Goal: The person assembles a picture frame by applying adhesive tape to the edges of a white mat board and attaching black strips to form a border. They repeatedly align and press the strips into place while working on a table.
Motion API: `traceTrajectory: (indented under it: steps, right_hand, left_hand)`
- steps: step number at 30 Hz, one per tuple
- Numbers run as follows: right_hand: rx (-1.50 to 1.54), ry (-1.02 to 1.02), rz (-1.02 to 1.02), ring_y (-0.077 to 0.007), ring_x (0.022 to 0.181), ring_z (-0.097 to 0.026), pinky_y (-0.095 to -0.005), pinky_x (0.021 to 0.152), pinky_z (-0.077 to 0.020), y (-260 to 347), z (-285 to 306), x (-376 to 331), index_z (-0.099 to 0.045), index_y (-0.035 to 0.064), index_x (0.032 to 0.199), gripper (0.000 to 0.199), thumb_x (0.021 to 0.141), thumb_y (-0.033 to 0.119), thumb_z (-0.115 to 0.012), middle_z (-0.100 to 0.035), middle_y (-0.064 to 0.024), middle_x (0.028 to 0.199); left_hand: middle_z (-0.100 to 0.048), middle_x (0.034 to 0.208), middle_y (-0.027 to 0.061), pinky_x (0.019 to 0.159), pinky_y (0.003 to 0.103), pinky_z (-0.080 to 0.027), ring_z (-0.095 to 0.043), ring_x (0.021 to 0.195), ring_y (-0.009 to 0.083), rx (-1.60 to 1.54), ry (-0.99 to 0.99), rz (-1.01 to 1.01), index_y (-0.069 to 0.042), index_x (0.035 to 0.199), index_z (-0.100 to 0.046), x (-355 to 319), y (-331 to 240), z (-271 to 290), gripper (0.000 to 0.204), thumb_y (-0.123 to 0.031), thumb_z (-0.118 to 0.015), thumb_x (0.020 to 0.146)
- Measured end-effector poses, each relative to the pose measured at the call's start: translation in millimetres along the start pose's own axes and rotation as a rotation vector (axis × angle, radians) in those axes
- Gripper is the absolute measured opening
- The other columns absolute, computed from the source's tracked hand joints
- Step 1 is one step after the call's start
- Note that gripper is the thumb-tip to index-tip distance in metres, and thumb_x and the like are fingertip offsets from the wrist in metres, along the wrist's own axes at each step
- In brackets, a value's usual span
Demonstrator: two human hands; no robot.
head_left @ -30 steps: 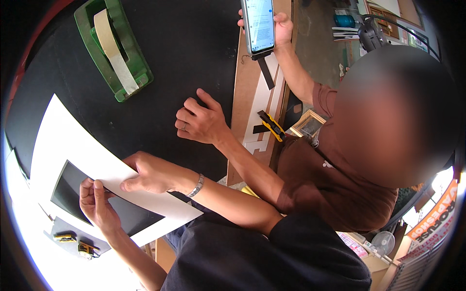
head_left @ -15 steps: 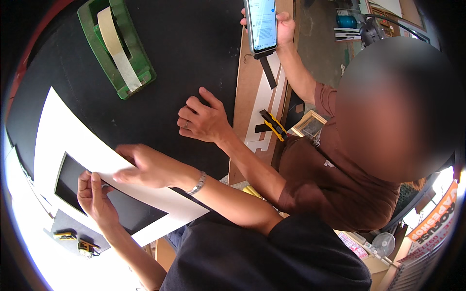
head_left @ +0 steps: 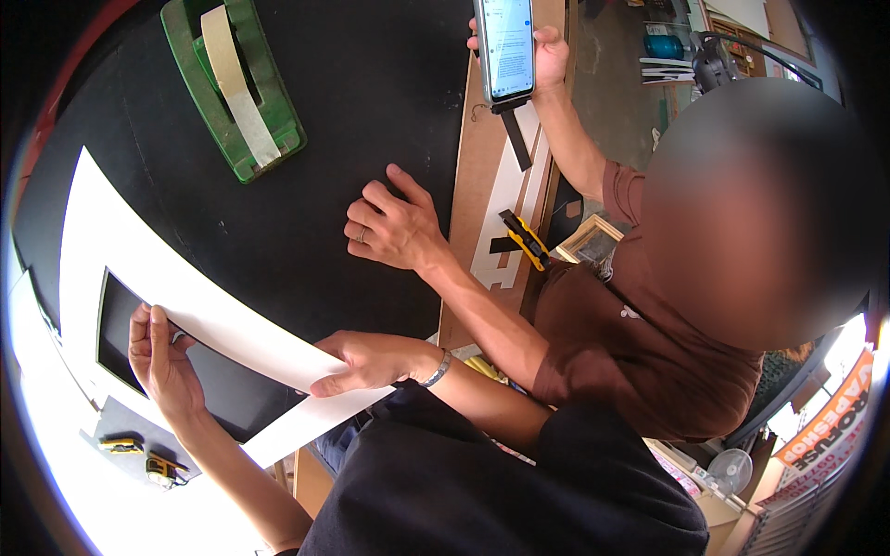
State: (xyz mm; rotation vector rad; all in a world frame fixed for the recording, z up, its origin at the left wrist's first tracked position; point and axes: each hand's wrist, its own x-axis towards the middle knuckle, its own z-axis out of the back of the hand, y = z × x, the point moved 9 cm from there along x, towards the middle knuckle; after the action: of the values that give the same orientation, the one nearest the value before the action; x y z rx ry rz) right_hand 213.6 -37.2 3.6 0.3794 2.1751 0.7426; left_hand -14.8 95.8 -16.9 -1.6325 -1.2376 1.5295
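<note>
A white picture mat board [head_left: 199, 310] with a rectangular window is tilted up at the table's near left. Through the window's opening, my left hand [head_left: 167, 361] pinches the inner edge of the upper strip between thumb and fingers. My right hand [head_left: 371, 360], with a bracelet at its wrist, grips the same strip near its right end, thumb on the white face; its other fingers are partly hidden behind the board.
A green tape dispenser [head_left: 232, 88] stands on the black table [head_left: 306, 120]. A co-worker in brown rests one hand [head_left: 394, 218] there and holds a phone [head_left: 505, 46]. A yellow utility knife [head_left: 525, 239] lies right; another knife [head_left: 120, 445] and a tape measure [head_left: 162, 470] lie lower left.
My right hand has moved right and nearer along the board's strip and now grips it. My left hand keeps its pinch. The co-worker's hands stay about where they were.
</note>
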Motion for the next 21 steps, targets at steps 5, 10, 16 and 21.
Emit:
traceTrajectory:
  steps: [5,10,16,21]
  right_hand:
    - [0.023,0.028,0.003,-0.0149,0.096,-0.063,-0.0304,0.089,-0.0482,-1.3,-3.2,-1.8,-0.070,0.0000,0.115,0.039,0.094,0.033,-0.073,-0.073,-0.0089,0.104]
    - [-0.016,0.017,0.022,-0.0164,0.097,-0.064,-0.0311,0.089,-0.0482,-5.9,-2.0,-4.3,-0.068,-0.0020,0.117,0.039,0.094,0.030,-0.073,-0.074,-0.0109,0.107]
    - [-0.031,0.000,0.014,-0.0161,0.097,-0.063,-0.0320,0.091,-0.0482,-3.9,-1.8,-10.4,-0.067,-0.0040,0.118,0.038,0.096,0.027,-0.071,-0.073,-0.0115,0.108]
    - [-0.018,-0.008,0.002,-0.0156,0.098,-0.062,-0.0326,0.092,-0.0482,-5.8,-3.1,-11.6,-0.066,-0.0047,0.118,0.038,0.097,0.026,-0.070,-0.073,-0.0119,0.108]
  left_hand:
    - [-0.073,0.092,0.0060,0.059,0.020,-0.060,-0.070,0.076,0.0071,-0.004,-0.001,0.003,-0.002,0.113,-0.066,-0.7,3.5,1.8,0.018,-0.015,-0.063,0.102]
    - [-0.072,0.091,0.0054,0.059,0.020,-0.060,-0.070,0.076,0.0069,0.005,-0.007,0.009,-0.003,0.114,-0.066,0.7,2.6,1.6,0.018,-0.015,-0.064,0.101]
    - [-0.072,0.091,0.0049,0.059,0.020,-0.060,-0.069,0.076,0.0063,0.010,-0.010,0.013,-0.003,0.113,-0.066,2.1,2.3,3.6,0.018,-0.016,-0.065,0.101]
    - [-0.072,0.089,0.0042,0.058,0.019,-0.059,-0.068,0.074,0.0060,0.002,-0.032,0.014,-0.002,0.114,-0.067,2.6,1.8,2.1,0.019,-0.016,-0.065,0.101]
